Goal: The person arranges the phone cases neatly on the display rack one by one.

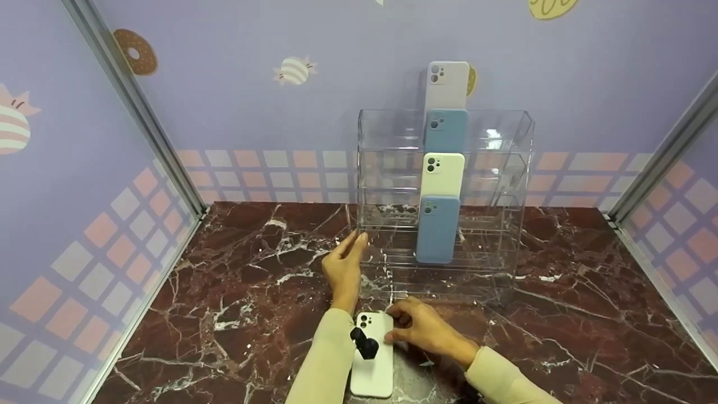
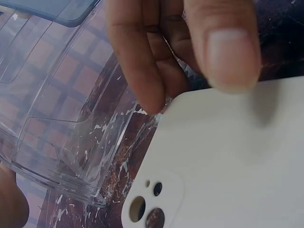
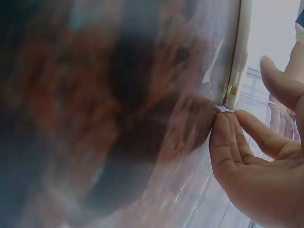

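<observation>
A white phone case with camera holes lies back up on the marbled table before a clear acrylic rack. My right hand is at the case's far right corner. In the right wrist view, its fingertips touch the corner and the thumb stays lifted off it. The left wrist view shows that thumb over the case, casting a shadow. My left hand touches the rack's left side near its front, fingers fairly straight; only a part of it shows in the left wrist view.
One column of cases stands in the rack's tiers: a pale one, a teal one, a cream one and a blue one. A black knobbed piece shows over the white case. Patterned purple walls enclose the table.
</observation>
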The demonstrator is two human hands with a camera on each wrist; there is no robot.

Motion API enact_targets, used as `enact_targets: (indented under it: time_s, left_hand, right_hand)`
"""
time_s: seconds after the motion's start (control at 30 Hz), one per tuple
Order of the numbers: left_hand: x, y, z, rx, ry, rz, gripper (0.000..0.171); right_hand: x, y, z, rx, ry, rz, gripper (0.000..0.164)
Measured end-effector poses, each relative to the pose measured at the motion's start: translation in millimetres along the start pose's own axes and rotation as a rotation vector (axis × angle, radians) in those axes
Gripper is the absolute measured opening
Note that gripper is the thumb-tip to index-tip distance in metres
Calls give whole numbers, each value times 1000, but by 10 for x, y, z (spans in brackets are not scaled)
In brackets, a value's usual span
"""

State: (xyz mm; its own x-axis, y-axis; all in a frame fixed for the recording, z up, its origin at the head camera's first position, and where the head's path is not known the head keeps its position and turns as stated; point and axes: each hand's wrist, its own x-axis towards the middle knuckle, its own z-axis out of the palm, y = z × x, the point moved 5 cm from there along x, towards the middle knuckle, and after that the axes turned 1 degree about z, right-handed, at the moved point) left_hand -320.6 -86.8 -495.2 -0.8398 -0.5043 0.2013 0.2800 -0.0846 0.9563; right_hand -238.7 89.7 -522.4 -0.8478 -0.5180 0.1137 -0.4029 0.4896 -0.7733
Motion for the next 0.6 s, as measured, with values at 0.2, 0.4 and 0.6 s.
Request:
enact_targets:
  time_s: [0.2,0.4,0.6]
  left_hand:
    - [8,-11,-4,0,-21,-7,31]
    - [7,1,-7,5,-6,1,30]
    - [6,-10,2,-8,-6,-9,30]
  right_hand:
    - [7,-14,25,-58,-13,-2,51]
    - [7,-14,34,-93,-17,-23,52]
    - [16,-28,50,-115,-15,-24,50]
